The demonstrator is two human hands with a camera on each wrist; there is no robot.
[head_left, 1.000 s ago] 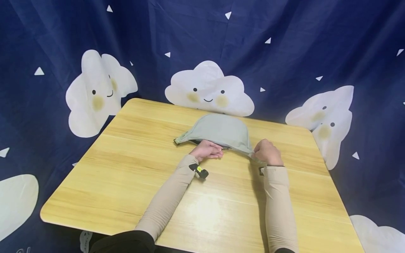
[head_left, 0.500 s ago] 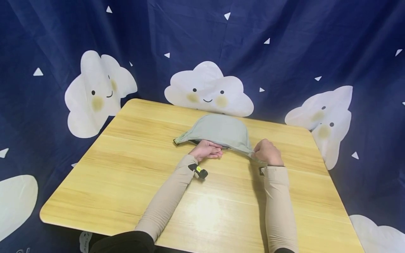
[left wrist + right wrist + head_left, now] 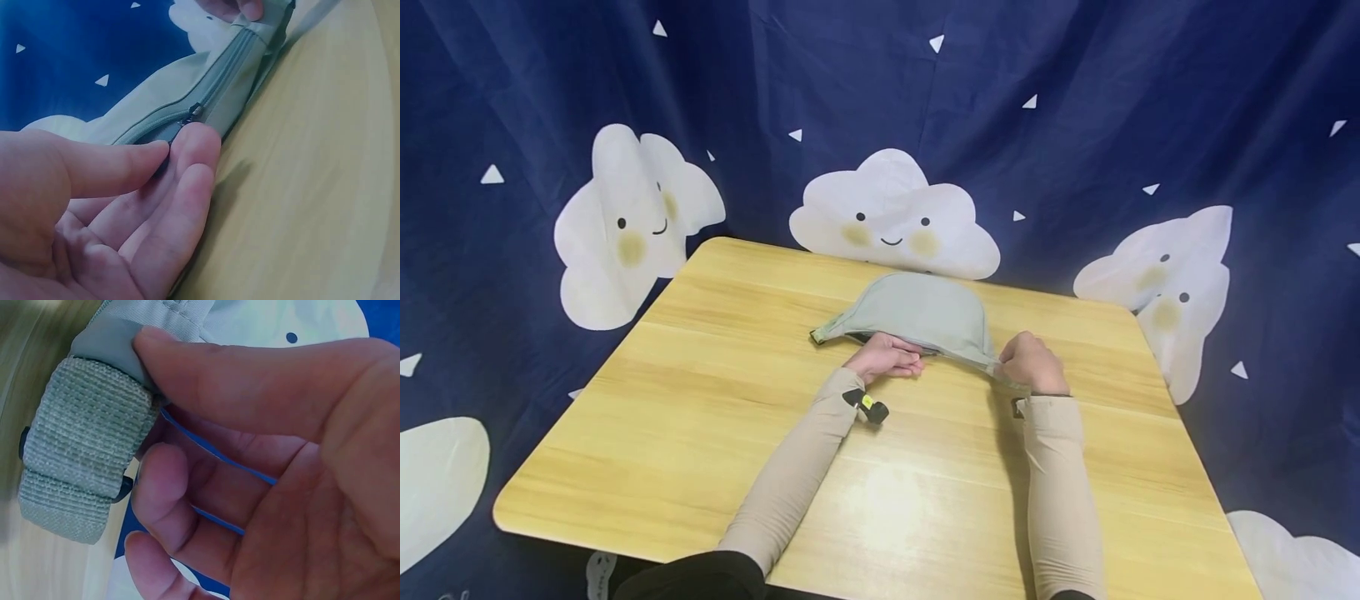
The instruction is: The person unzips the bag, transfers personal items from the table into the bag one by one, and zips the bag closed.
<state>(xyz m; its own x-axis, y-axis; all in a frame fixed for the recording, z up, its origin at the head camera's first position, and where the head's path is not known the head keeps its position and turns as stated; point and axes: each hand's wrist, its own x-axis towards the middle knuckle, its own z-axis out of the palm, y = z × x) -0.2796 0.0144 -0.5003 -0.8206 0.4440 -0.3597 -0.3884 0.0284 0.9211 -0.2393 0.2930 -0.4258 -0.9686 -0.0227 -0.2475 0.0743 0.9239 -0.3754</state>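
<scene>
A pale grey-green waist bag (image 3: 917,308) lies toward the table's far side, its zipper edge facing me. My left hand (image 3: 883,357) is at that edge, thumb and index finger pinching at the zipper just behind the dark slider (image 3: 195,111). The pull tab itself is mostly hidden by the fingers. Left of the slider the zipper gapes; to its right the teeth look joined. My right hand (image 3: 1032,362) pinches the bag's right end between thumb and fingers, beside the woven strap (image 3: 87,425) folded through a black buckle (image 3: 122,489).
The bag lies on a wood-grain table (image 3: 700,433) with rounded corners. A dark blue curtain (image 3: 865,83) with white clouds and triangles hangs right behind and beside it. The bag's left end carries a short strap piece (image 3: 818,335).
My left hand has shifted very slightly left along the zipper edge. The right hand keeps its hold on the bag's end, and the head view has tilted a little.
</scene>
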